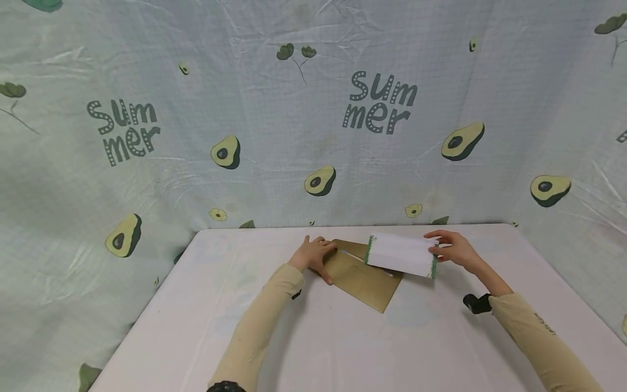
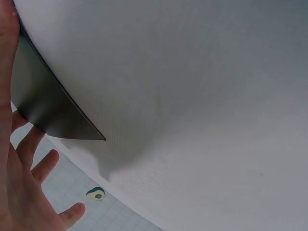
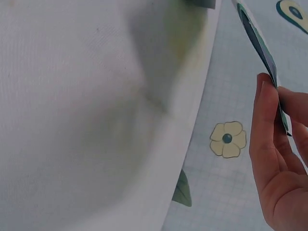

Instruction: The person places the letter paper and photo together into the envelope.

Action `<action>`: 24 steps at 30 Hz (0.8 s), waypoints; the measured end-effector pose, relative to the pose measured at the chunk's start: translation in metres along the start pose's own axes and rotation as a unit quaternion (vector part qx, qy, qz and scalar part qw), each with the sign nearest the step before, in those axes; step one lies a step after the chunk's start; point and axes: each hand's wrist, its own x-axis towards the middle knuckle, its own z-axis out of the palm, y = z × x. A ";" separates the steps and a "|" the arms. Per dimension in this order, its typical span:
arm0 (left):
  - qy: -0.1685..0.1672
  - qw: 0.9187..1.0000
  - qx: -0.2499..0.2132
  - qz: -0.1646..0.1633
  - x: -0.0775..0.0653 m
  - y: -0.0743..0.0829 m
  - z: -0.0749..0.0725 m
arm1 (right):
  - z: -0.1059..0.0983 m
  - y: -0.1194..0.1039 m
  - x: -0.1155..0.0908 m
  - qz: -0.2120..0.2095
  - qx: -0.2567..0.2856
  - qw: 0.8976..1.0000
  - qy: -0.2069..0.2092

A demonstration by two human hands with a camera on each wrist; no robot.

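Observation:
My left hand [image 1: 313, 257] holds a brown paper envelope [image 1: 364, 283] by its left end, thumb on the near side and fingers on the far side. In the left wrist view, a dark corner of the envelope [image 2: 57, 106] juts out beside the spread fingers. A pale strip [image 1: 354, 256] runs along the envelope, partly covered by a white card [image 1: 399, 255] with green patterned ends. The right hand [image 1: 456, 250] pinches the card's right end between thumb and fingers. From the right wrist, the card [image 3: 260, 43] appears almost edge-on.
Both hands work toward the back of a white table [image 1: 372, 354]. Behind it hangs a pale curtain [image 1: 274, 109] printed with avocados and lettering. A black wrist device [image 1: 477, 304] sits at the right sleeve.

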 end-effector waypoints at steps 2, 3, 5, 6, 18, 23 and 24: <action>-0.002 1.000 -0.001 -0.004 0.000 0.001 -0.001 | 0.000 0.002 0.000 0.000 -0.006 1.000 0.015; -0.004 1.000 -0.004 -0.007 -0.001 0.001 -0.001 | 0.000 0.002 0.000 0.000 -0.009 1.000 0.022; -0.006 1.000 -0.004 -0.011 -0.001 0.001 -0.001 | 0.000 0.005 0.000 0.002 -0.017 0.999 0.037; -0.006 1.000 -0.002 -0.012 -0.001 0.001 -0.001 | 0.001 0.006 0.001 0.004 -0.022 0.999 0.045; 0.021 0.998 0.057 0.008 -0.003 0.001 0.005 | 0.012 0.022 0.017 0.003 -0.081 0.993 0.087; 0.032 0.997 0.073 0.010 -0.003 0.001 0.006 | 0.018 0.019 0.023 0.002 -0.094 0.992 0.084; 0.034 0.997 0.075 0.010 -0.003 0.001 0.007 | 0.019 0.019 0.024 0.001 -0.095 0.992 0.084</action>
